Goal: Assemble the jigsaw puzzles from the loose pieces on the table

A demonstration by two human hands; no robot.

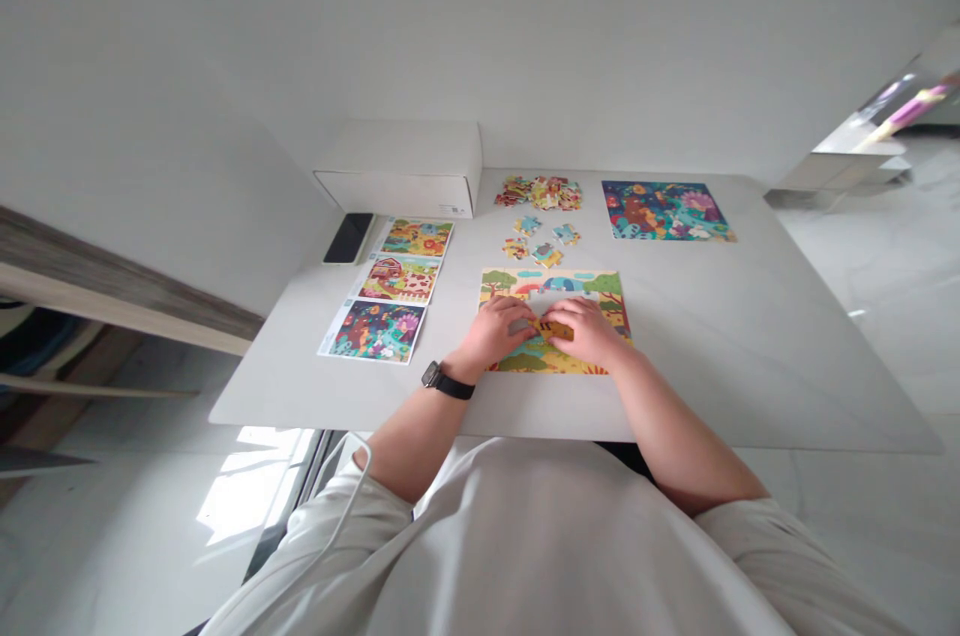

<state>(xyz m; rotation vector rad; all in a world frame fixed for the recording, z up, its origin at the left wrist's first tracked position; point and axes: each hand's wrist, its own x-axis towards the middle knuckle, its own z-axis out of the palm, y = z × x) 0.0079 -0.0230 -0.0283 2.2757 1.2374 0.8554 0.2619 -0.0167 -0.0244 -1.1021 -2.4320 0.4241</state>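
While both hands lay on the half-built puzzle, the left hand and right hand pinched a yellow piece between their fingertips — loose pieces just beyond them.

**Piece over the half-built puzzle**

The puzzle piece I am handling is small and orange-yellow, lying flat between my fingertips over the middle of the puzzle. That puzzle is a bright rectangle, flat on the surface just in front of me. Its far edge shows green trees, a pale blue arch and sky; its near edge shows yellow and green ground. The centre is partly hidden, with a grey patch showing beside the piece.
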